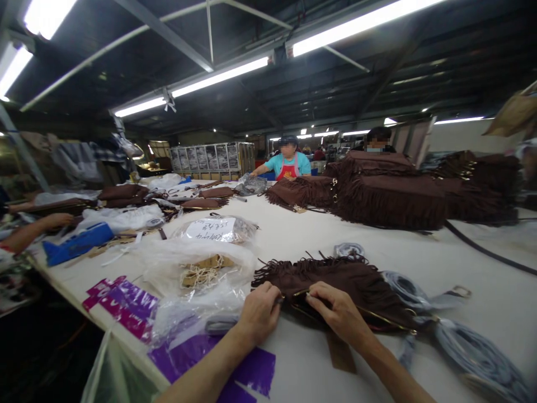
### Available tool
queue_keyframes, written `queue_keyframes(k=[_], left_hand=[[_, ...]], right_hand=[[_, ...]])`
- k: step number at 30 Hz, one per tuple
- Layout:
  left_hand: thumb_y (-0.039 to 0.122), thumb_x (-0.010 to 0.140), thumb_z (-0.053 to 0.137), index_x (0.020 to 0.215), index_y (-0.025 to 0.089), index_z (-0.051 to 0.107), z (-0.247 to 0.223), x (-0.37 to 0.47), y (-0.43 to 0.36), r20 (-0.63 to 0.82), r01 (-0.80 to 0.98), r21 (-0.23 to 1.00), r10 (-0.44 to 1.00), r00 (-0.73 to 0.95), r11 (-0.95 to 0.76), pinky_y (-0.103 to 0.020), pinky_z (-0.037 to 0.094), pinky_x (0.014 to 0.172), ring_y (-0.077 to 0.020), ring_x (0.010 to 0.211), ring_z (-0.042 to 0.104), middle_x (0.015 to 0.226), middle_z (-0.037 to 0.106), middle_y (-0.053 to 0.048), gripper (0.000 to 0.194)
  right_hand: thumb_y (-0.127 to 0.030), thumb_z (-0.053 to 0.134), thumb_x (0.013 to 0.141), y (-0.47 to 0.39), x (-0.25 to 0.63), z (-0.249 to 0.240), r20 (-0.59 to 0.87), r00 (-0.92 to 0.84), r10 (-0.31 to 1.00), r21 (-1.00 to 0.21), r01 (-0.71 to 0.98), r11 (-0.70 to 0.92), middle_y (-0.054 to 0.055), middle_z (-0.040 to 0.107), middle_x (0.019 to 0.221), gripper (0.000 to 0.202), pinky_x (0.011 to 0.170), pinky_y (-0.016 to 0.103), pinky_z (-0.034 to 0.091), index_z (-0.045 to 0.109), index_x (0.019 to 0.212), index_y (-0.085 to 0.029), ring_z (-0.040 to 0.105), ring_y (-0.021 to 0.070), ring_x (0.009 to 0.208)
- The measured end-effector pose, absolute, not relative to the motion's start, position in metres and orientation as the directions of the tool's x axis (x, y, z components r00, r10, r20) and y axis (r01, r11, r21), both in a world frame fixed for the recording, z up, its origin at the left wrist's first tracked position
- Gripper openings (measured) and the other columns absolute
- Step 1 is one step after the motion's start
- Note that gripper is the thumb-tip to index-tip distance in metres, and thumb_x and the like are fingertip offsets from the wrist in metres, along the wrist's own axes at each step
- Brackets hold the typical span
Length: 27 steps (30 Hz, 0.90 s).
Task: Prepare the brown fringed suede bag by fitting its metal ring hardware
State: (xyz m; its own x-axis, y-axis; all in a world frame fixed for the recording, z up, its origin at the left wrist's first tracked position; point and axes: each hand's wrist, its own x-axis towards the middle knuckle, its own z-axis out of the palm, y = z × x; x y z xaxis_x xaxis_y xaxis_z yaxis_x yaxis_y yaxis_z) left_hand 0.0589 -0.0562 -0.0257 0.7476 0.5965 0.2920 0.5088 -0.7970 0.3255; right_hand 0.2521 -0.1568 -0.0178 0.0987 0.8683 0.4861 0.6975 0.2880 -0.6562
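A dark brown fringed bag [335, 280] lies on the white table, its gold zipper edge turned toward me and partly undone. My left hand [260, 310] is closed at the bag's left corner, by the end of the zipper. With thumb and fingers pinched, my right hand [335, 309] grips the bag's zipper edge; whether it has the pull tab is hidden. A brown paper tag [342, 354] sticks out from under the bag. Wrapped coiled straps [478, 352] lie to its right, one clipped near the zipper's end.
Clear plastic bags [201, 246] and purple printed plastic [184, 355] lie left of my hands. Fringed bags [390, 196] are piled at the back right. A blue holder [78, 243] stands at left, near another person's hand [59, 221]. A co-worker [289, 162] in a red apron is across the table.
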Motion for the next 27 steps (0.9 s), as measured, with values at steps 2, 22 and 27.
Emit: queue_keyframes(k=[2,22,27], left_hand=[[0.011,0.083,0.043,0.095,0.02,0.052,-0.027,0.061,-0.055,0.266,0.532,0.329,0.617,0.741,-0.78,-0.027,0.044,0.082,-0.018,0.093,0.057,0.098,0.059,-0.005,0.017],[0.029,0.082,0.056,0.082,0.018,0.061,-0.017,0.057,-0.059,0.306,0.513,0.381,0.629,0.715,-0.769,-0.029,0.038,0.073,-0.0192,0.084,0.056,0.086,0.062,-0.004,0.012],[0.012,0.078,0.05,0.081,0.017,0.059,-0.022,0.056,-0.057,0.251,0.598,0.312,0.672,0.697,-0.738,-0.029,0.038,0.076,-0.0201,0.087,0.056,0.087,0.062,-0.005,0.011]], right_hand=[[-0.031,0.048,0.092,-0.157,0.252,-0.017,0.476,0.096,0.874,-0.657,0.699,0.281,0.002,0.059,0.078,0.026,0.07,0.028,0.04,0.053,0.069,-0.02,0.057,0.018,0.074],[-0.035,0.049,0.09,-0.155,0.258,-0.023,0.44,0.118,0.89,-0.719,0.64,0.271,0.001,0.057,0.078,0.026,0.069,0.028,0.038,0.052,0.07,-0.02,0.054,0.0171,0.074],[-0.034,0.05,0.09,-0.154,0.258,-0.025,0.434,0.115,0.893,-0.714,0.649,0.263,0.001,0.057,0.077,0.025,0.069,0.028,0.039,0.052,0.069,-0.02,0.055,0.017,0.074]])
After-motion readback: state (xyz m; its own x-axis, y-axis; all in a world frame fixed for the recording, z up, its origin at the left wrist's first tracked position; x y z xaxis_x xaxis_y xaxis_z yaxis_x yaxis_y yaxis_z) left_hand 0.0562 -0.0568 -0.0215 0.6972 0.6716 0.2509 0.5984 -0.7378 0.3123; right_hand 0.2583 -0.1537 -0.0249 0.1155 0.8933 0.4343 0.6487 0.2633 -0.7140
